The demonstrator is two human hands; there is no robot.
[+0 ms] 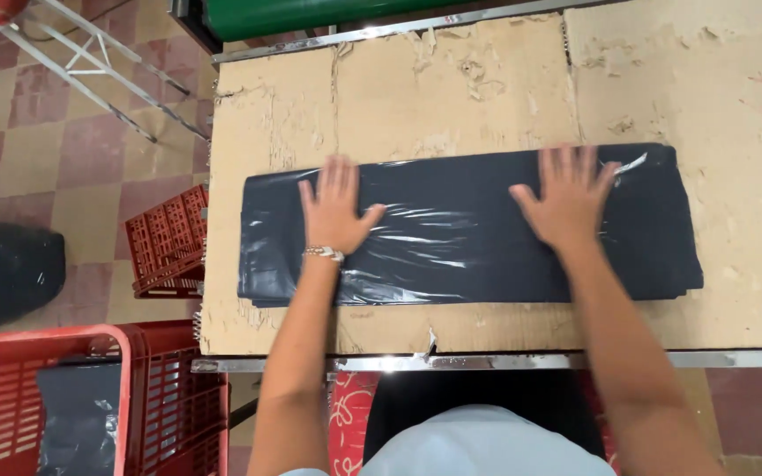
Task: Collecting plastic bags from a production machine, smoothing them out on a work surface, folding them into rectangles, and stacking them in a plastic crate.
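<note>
left hand (335, 211) flat, fingers spread, gripping nothing, pressing black plastic bag stack (469, 229) | right hand (566, 198) likewise flat on it | stack lies on worn cardboard tabletop (487, 79) | red crates (169, 242) left on floor

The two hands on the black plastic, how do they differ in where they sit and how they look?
The left hand wears a beaded bracelet at the wrist; the right hand has a bare wrist. The left hand lies toward the left part of the folded black plastic sheet, the right hand nearer its right end and slightly higher. Both lie flat, palms down, fingers spread, pressing the sheet on the cardboard-covered table.
</note>
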